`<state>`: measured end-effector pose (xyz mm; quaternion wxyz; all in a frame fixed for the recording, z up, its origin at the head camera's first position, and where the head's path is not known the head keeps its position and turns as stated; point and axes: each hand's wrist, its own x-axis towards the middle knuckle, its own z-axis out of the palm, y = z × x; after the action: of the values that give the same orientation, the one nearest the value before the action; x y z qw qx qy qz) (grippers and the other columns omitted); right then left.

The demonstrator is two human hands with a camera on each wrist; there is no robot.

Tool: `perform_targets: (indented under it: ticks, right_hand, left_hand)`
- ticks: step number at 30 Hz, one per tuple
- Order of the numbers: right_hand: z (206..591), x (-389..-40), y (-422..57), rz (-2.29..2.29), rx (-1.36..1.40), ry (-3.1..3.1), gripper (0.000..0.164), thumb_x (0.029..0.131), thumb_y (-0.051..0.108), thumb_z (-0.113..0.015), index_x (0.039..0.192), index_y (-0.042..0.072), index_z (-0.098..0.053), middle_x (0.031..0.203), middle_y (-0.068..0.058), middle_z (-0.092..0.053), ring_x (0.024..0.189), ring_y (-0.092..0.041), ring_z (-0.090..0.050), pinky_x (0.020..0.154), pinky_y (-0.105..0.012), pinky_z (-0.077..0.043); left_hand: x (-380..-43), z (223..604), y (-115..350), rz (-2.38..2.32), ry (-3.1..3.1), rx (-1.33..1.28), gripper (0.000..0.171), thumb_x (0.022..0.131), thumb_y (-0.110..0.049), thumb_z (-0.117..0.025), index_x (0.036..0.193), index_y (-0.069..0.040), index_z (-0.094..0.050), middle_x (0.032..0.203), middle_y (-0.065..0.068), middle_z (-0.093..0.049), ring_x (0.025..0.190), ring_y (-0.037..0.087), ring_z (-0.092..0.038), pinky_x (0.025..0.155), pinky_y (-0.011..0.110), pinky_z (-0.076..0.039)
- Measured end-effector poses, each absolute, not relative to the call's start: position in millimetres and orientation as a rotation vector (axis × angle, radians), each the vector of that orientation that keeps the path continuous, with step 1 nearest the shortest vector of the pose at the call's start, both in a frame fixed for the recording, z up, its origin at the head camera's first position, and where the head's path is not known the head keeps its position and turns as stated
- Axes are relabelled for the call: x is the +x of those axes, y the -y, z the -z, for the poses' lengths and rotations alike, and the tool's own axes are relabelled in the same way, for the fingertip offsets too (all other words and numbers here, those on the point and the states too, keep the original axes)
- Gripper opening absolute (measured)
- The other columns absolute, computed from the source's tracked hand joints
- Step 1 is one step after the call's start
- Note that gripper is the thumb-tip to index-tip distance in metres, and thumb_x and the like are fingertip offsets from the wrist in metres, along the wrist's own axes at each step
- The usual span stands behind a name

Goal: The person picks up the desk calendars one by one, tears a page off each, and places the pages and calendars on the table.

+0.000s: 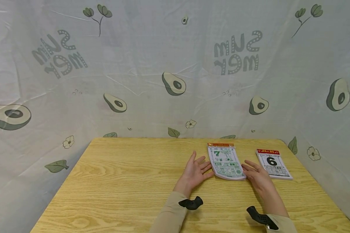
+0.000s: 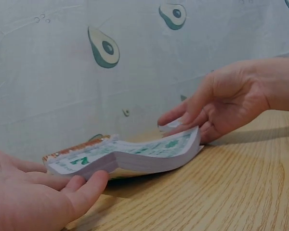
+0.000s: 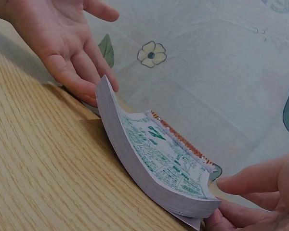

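Observation:
A tear-off calendar pad [image 1: 227,163] with a green 7 and an orange-red header strip lies toward the back right of the table. Its thick block of pages bows, with corners lifted in both wrist views. At its left edge is my left hand [image 1: 193,173], palm turned up and fingers spread, fingertips right at the pages. My right hand [image 1: 260,181] reaches the lower right corner, fingers loosely extended; in the right wrist view its fingertips [image 3: 221,220] meet the corner of the block. Neither hand curls round the pad.
To the right of my right hand lies a second calendar pad [image 1: 274,165] with a black 6 and a red header. Both rest on a wood-grain table [image 1: 119,181]. A pale curtain [image 1: 145,48] printed with avocados hangs behind and at the sides.

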<state>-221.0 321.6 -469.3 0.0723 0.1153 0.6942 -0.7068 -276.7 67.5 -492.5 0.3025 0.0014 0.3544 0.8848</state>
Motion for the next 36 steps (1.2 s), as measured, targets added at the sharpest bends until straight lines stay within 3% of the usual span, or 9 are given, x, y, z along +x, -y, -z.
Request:
perform_targets:
  ticks: [5,12,19,23,28,33,36]
  right_hand:
    - [472,-222,-321,2.124,0.352,-2.085,0.071,0.096,-0.008,-0.047,0.155,0.001,-0.009,0.160,-0.027,-0.011,0.124,-0.001,-0.045,0.083,-0.006,-0.044]
    - [475,-222,-322,2.149,0.349,-2.103,0.070,0.095,-0.010,-0.045,0.155,0.001,-0.011,0.159,-0.028,-0.012,0.102,0.013,-0.051,0.087,-0.009,-0.046]
    - [475,-221,-321,2.182,0.339,-2.084,0.072,0.093,-0.011,-0.047,0.155,0.001,-0.011,0.159,-0.027,-0.015,0.100,0.013,-0.054,0.088,-0.012,-0.047]
    - [474,-221,-320,2.193,0.357,-2.074,0.072,0.093,-0.011,-0.047,0.155,0.001,-0.013,0.155,-0.021,-0.029,0.101,0.011,-0.055,0.088,-0.013,-0.048]
    - [475,-221,-320,2.231,0.349,-2.059,0.072,0.092,-0.011,-0.049,0.154,0.000,-0.015,0.135,-0.005,-0.049,0.100,0.010,-0.057,0.088,-0.014,-0.049]
    - [476,-221,-321,2.255,0.367,-2.032,0.073,0.092,-0.009,-0.053,0.154,0.001,-0.016,0.117,0.010,-0.056,0.099,0.010,-0.058,0.088,-0.013,-0.048]
    - [475,-222,-321,2.258,0.373,-2.025,0.074,0.092,-0.008,-0.054,0.154,0.002,-0.017,0.116,0.011,-0.056,0.100,0.010,-0.059,0.087,-0.012,-0.048]
  left_hand:
    - [-277,494,-66,-2.327,-0.978,0.008,0.100,0.090,-0.072,-0.042,0.155,-0.003,-0.012,0.158,0.030,-0.018,0.148,0.042,-0.016,0.114,0.057,-0.029]
    - [-276,492,-66,-2.264,-1.177,0.065,0.089,0.094,-0.069,-0.037,0.155,-0.005,-0.021,0.155,0.026,-0.028,0.146,0.040,-0.025,0.113,0.056,-0.030]
    - [-277,494,-68,-2.259,-1.220,0.105,0.078,0.100,-0.060,-0.029,0.154,-0.004,-0.021,0.154,0.028,-0.029,0.143,0.043,-0.030,0.116,0.053,-0.028]
    - [-278,497,-70,-2.293,-1.220,0.095,0.077,0.101,-0.058,-0.033,0.153,-0.003,-0.022,0.153,0.029,-0.030,0.141,0.044,-0.034,0.114,0.051,-0.032]
    - [-277,499,-74,-2.303,-1.362,0.106,0.069,0.101,-0.042,-0.049,0.150,0.001,-0.027,0.145,0.026,-0.044,0.130,0.036,-0.051,0.107,0.047,-0.043]
    - [-275,501,-77,-2.320,-1.421,0.128,0.060,0.100,-0.019,-0.054,0.150,0.003,-0.028,0.136,0.023,-0.053,0.115,0.025,-0.060,0.100,0.041,-0.049]
    - [-273,501,-79,-2.348,-1.428,0.140,0.061,0.098,-0.011,-0.056,0.150,0.004,-0.027,0.136,0.025,-0.053,0.113,0.026,-0.062,0.098,0.040,-0.050]
